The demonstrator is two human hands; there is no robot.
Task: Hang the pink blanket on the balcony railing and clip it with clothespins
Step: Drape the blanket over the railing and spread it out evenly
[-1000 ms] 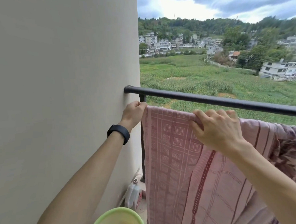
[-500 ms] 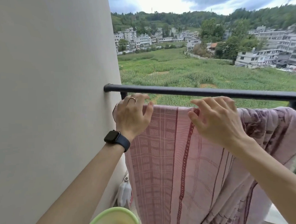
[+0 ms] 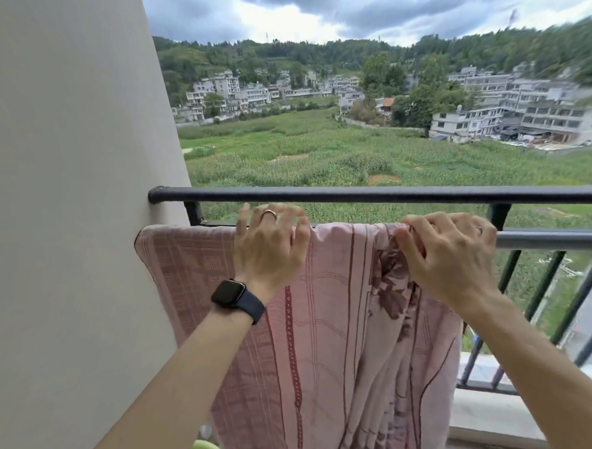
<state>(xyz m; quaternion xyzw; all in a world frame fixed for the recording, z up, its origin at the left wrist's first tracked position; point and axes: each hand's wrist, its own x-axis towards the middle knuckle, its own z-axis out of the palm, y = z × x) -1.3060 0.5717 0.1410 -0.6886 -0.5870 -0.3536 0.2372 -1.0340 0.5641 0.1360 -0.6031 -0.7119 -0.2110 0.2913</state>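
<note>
1 wide-angle camera, worn on the person's head, looks forward and slightly down over a balcony railing (image 3: 355,195) toward green fields and hillside buildings. It sits close: both forearms enter from the bottom edge, and the left hand (image 3: 272,249) and right hand (image 3: 450,254), on the pink blanket (image 3: 328,342), fill the middle of the frame. A pale wall (image 3: 63,202) takes the left third. The far right edge is smeared. This 1 view covers the whole scene.

Overcast daylight, soft shadows; right edge smeared, wide-angle bending at margins.

No readable text, label or number shows anywhere.
</note>
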